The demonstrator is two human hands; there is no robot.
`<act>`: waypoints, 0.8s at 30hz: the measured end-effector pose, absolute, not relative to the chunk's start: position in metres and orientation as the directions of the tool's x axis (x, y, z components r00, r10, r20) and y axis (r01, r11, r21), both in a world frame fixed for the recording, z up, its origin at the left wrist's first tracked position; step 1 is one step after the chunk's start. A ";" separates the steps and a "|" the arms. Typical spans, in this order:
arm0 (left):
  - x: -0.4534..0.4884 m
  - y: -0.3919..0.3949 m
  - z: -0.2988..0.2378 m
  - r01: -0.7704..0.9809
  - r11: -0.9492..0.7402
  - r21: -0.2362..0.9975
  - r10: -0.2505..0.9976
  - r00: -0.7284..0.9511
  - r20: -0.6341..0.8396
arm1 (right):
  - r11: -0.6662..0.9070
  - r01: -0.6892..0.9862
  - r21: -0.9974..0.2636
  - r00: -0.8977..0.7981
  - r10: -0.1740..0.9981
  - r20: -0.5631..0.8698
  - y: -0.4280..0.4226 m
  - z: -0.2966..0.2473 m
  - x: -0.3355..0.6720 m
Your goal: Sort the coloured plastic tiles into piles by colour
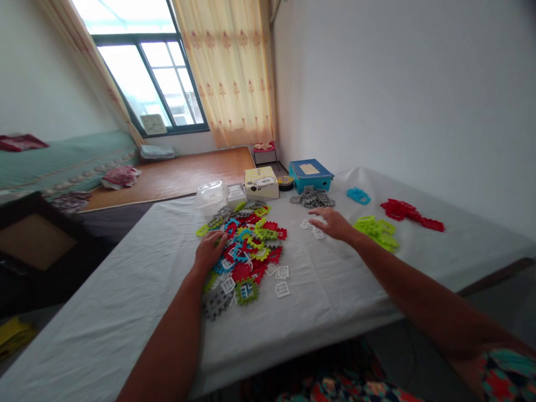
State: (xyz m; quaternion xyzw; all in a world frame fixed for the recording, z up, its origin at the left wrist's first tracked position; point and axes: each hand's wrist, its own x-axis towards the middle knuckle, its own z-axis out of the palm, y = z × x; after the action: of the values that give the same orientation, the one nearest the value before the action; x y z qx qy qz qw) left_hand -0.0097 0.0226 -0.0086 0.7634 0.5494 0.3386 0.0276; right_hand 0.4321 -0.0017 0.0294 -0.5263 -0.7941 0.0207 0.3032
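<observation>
A mixed heap of interlocking plastic tiles (251,245) in red, blue, green and grey lies mid-table on a white cloth. My left hand (209,250) rests on the heap's left side, fingers curled into the pieces. My right hand (333,222) lies over a small group of white window pieces (312,226), fingers stretched out flat. Sorted piles sit around it: grey tiles (313,199), a blue piece (358,195), green tiles (377,231) and red tiles (410,213). More white window pieces (281,279) lie in front of the heap.
At the table's far edge stand a clear plastic container (210,194), a small white box (237,195), a cream box (261,183), a round tin (286,182) and a blue box (310,174). A bed (62,162) and wooden platform (176,173) lie beyond. The wall runs along the right.
</observation>
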 end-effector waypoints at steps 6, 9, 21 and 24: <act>-0.011 0.021 -0.010 0.793 -0.413 0.449 0.855 0.167 0.491 | 0.606 0.631 -0.484 -0.404 0.790 0.461 0.039 0.017 0.292; -0.011 0.019 -0.009 0.787 -0.411 0.460 0.857 0.161 0.489 | 0.589 0.656 -0.471 -0.421 0.804 0.419 0.053 0.010 0.269; -0.010 0.019 -0.008 0.794 -0.404 0.454 0.866 0.172 0.470 | 0.473 0.508 -0.720 -0.421 0.866 0.272 0.033 0.014 0.312; -0.010 0.018 -0.008 0.795 -0.414 0.444 0.859 0.178 0.481 | 0.439 0.577 -0.689 -0.364 0.893 0.264 0.023 0.006 0.322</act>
State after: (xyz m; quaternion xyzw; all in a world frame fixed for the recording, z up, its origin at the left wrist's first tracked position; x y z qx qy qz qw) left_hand -0.0103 0.0184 -0.0076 0.7661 0.5395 0.3463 0.0461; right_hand 0.3222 0.0227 0.0057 -0.4671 -0.7871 0.2501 0.3159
